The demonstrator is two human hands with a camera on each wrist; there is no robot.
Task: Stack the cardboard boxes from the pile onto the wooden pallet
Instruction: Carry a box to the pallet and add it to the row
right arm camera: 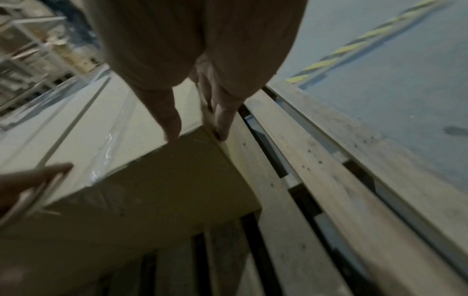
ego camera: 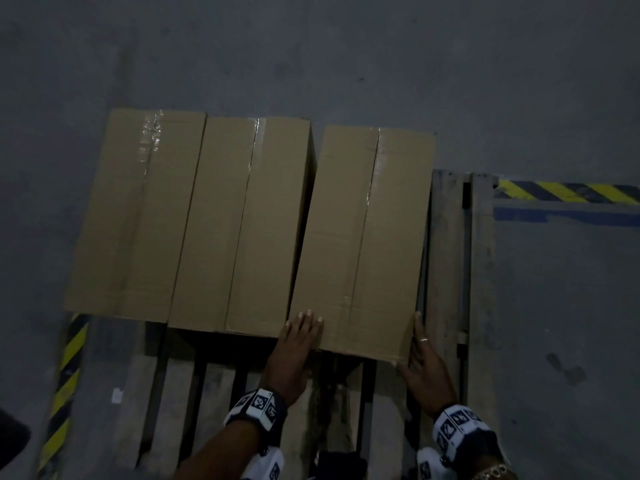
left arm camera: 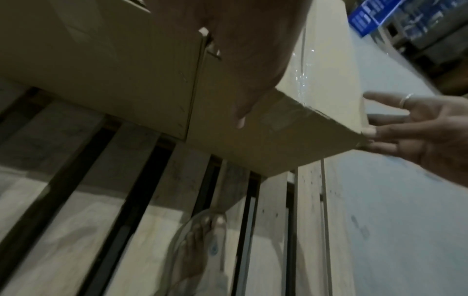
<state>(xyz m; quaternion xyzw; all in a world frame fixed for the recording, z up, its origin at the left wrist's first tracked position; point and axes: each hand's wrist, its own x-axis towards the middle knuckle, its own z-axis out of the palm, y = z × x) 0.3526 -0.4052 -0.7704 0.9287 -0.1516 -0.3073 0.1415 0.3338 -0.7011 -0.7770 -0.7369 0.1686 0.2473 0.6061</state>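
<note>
Three long cardboard boxes lie side by side on the wooden pallet: a left box, a middle box and a right box, which is slightly askew with a narrow gap to the middle one. My left hand rests flat, fingers straight, on the near left top corner of the right box. At its near right corner my right hand has its thumb on the top edge and its straight fingers against the side of the box.
Bare pallet slats with dark gaps run to the right and in front of the boxes. My sandalled foot stands on the slats. Yellow-black floor tape and a blue line mark the grey floor. Shelving stands far off.
</note>
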